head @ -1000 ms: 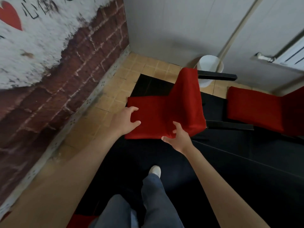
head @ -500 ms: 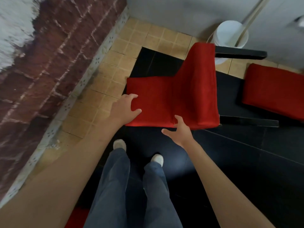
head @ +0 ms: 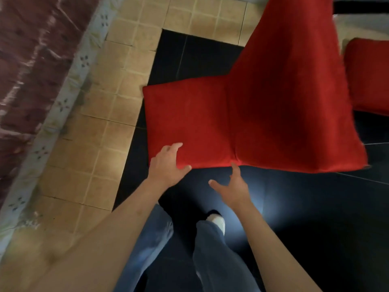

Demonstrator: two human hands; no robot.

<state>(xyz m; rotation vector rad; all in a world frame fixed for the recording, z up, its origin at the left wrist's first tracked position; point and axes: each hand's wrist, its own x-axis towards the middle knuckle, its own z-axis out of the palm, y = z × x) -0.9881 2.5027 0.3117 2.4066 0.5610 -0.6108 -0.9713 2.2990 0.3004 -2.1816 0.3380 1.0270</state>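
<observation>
Red chairs: two. The near chair (head: 210, 123) is at the fingers; the second chair (head: 368, 74) is well to the right of the fingers.
Hands: two, the left hand (head: 168, 165) and the right hand (head: 233, 190).
Trouser legs (head: 151, 239): two, below the fingers.
White shoe (head: 216, 221): one visible.
Black floor area (head: 189, 53): one.
Brick wall (head: 31, 70): one, far left of the fingers.
</observation>
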